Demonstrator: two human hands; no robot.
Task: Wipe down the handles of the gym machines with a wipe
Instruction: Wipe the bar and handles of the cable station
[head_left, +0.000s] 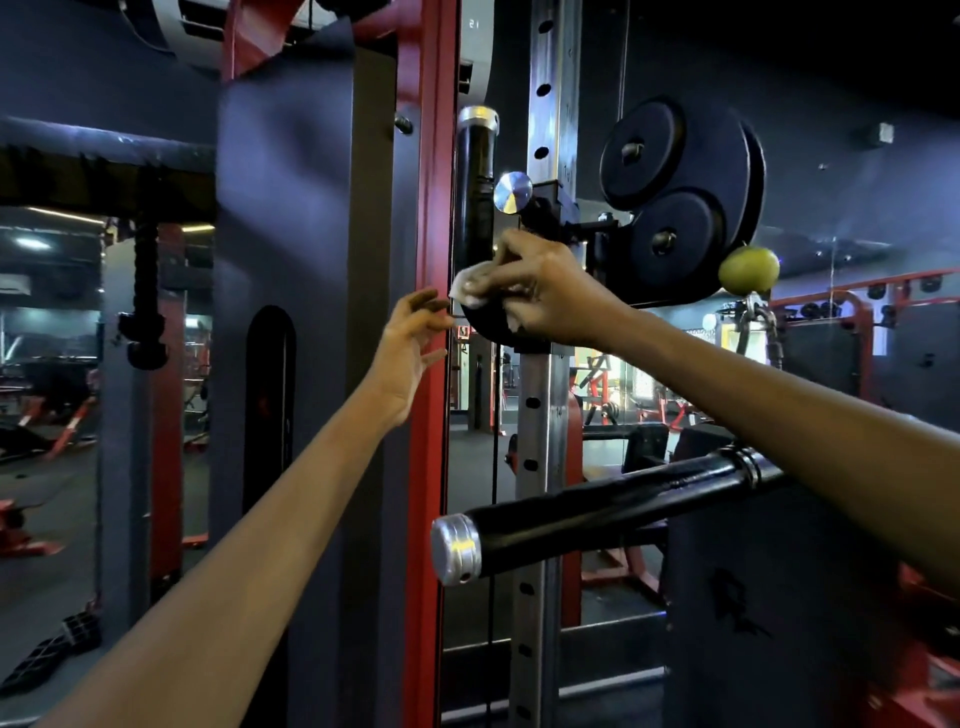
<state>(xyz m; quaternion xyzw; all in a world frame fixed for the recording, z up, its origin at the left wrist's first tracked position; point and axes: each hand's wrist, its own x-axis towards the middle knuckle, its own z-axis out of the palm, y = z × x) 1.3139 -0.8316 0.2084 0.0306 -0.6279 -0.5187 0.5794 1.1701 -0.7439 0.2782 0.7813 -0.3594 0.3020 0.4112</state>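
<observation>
At the foot of the upright black handle (475, 192) on the cable machine, our right hand (540, 296) pinches a crumpled white wipe (470, 287) between thumb and curled fingers and holds it against the handle's lower end, where the grip meets a rounded black base. That handle stands vertical, topped by a silver cap, just beside the red frame post (428, 364) and in front of the silver perforated column (545, 104). A polished silver knob (513, 192) sits on the black carriage directly above our right knuckles

Our left hand (413, 348) hovers just left of the wipe, palm turned toward the red post, fingers spread and loosely bent, gripping nothing; its fingertips come near the wipe's edge, and we cannot tell whether they touch the post behind them

Lower down, a second black handle (597, 512) juts toward us at a slant, its silver end cap nearest the camera, passing beneath our right forearm and well apart from both hands

To the right of the carriage hang black pulley wheels (675, 176), two smaller discs over a larger one, with a green ball (749, 269) at their lower right edge and a metal clip and chain below it. A dark padded panel (291, 260) stands left of the red post, and a black rope attachment (145, 291) hangs farther left. Red and black gym equipment fills the dim background
</observation>
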